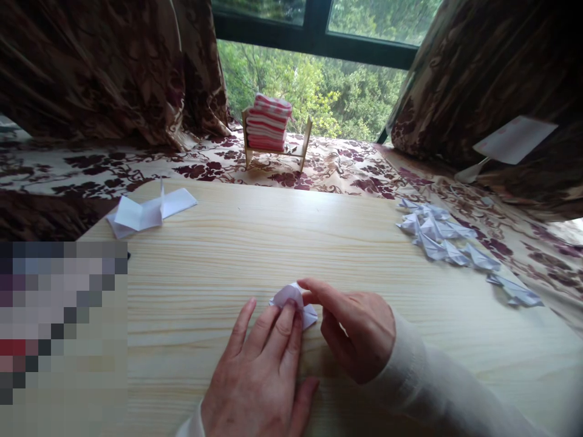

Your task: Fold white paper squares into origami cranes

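so, left hand [259,370] on paper [286,293]

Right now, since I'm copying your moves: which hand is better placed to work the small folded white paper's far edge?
Likely your right hand: its index finger is at the far edge of the white paper, while your left hand lies palm-down, fingers over it.

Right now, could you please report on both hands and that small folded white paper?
Left hand flat, index and middle fingers over small folded white paper. Right hand at paper's right side. Pointed white paper shapes apart, far right.
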The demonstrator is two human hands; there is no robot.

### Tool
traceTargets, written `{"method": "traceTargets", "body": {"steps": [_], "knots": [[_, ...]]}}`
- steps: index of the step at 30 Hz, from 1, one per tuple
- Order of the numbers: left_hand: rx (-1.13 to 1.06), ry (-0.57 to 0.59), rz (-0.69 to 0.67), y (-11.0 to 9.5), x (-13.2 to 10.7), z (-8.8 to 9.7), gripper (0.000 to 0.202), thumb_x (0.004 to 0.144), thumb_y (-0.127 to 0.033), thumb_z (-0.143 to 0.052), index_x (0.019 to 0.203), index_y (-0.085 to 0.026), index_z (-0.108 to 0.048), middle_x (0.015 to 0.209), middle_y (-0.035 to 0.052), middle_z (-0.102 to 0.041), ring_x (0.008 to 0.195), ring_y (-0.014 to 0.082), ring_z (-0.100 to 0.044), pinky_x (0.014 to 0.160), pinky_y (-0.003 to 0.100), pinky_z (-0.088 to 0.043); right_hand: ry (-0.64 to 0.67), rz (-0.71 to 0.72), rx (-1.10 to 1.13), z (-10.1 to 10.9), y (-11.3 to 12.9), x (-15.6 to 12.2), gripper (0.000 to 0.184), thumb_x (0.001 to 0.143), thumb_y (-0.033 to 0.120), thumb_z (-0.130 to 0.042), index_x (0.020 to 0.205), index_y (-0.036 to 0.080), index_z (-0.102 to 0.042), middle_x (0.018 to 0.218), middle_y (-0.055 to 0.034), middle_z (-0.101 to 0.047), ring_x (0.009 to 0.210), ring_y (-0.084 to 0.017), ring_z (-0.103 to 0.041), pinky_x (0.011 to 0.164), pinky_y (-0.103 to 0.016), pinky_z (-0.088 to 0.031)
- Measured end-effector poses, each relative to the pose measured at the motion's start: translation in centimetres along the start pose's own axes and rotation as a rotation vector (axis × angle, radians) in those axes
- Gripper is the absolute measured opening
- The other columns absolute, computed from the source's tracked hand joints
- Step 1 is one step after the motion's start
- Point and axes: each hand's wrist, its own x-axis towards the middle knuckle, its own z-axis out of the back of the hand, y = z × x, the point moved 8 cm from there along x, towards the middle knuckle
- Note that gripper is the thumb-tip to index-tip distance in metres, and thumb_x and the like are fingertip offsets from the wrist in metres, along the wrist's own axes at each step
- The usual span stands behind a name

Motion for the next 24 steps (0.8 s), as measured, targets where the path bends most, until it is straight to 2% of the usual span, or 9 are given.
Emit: {"method": "traceTargets", "body": {"steps": [5,8,11,16,21,24], "knots": [[0.015,-0.015,-0.008,0.0,0.0,0.1,0.046,0.078,-0.043,-0.049,0.113,-0.014,-0.056,0.119,0.0058,-0.057,0.111,0.0241,-0.047,0.103,0.042,-0.019,-0.020,0.063,-0.076,1.0,0.6,-0.1,0.037,0.078,0.010,-0.034,0.111,0.015,-0.049,0.090,-0.0058,-0.068,0.070,-0.015,-0.063,0.060,-0.023,-0.047],[0.013,-0.023,-0.017,-0.2,-0.1,0.2,0.045,0.079,-0.043,-0.048,0.110,-0.013,-0.058,0.117,0.0064,-0.058,0.111,0.0246,-0.047,0.103,0.043,-0.020,-0.048,0.139,-0.236,1.4,1.4,-0.4,0.033,0.082,0.011,-0.034,0.105,0.020,-0.055,0.090,-0.0043,-0.065,0.067,-0.014,-0.060,0.056,-0.023,-0.043],[0.023,-0.017,-0.016,-0.3,-0.3,0.1,0.043,0.079,-0.041,-0.048,0.109,-0.013,-0.059,0.116,0.0062,-0.059,0.109,0.0246,-0.049,0.103,0.043,-0.020,-0.058,0.186,-0.382,0.8,1.9,-0.7,0.031,0.084,0.013,-0.033,0.099,0.018,-0.060,0.084,-0.0060,-0.064,0.067,-0.014,-0.058,0.058,-0.025,-0.040],[0.043,-0.004,-0.016,-0.4,-0.2,0.0,0.041,0.079,-0.041,-0.047,0.107,-0.014,-0.060,0.116,0.0050,-0.059,0.108,0.0238,-0.049,0.103,0.044,-0.019,-0.080,0.180,-0.456,-0.5,2.0,-0.4,0.031,0.085,0.014,-0.033,0.085,0.016,-0.064,0.076,-0.0052,-0.064,0.063,-0.014,-0.056,0.054,-0.027,-0.036],[0.037,0.010,-0.007,-0.2,0.0,0.0,0.039,0.080,-0.040,-0.046,0.106,-0.014,-0.060,0.115,0.0056,-0.060,0.109,0.0228,-0.048,0.104,0.044,-0.016,0.074,0.130,-0.524,-1.3,1.3,0.1,0.025,0.084,0.019,-0.038,0.086,0.021,-0.063,0.083,-0.0033,-0.062,0.064,-0.016,-0.055,0.050,-0.029,-0.033],[0.019,0.014,-0.003,-0.2,-0.1,0.0,0.041,0.080,-0.041,-0.046,0.109,-0.014,-0.059,0.116,0.0057,-0.059,0.110,0.0223,-0.048,0.105,0.043,-0.015,0.153,0.090,-0.549,-1.4,0.7,0.4,0.022,0.082,0.021,-0.042,0.083,0.024,-0.063,0.081,-0.0016,-0.061,0.065,-0.016,-0.055,0.049,-0.029,-0.032]]}}
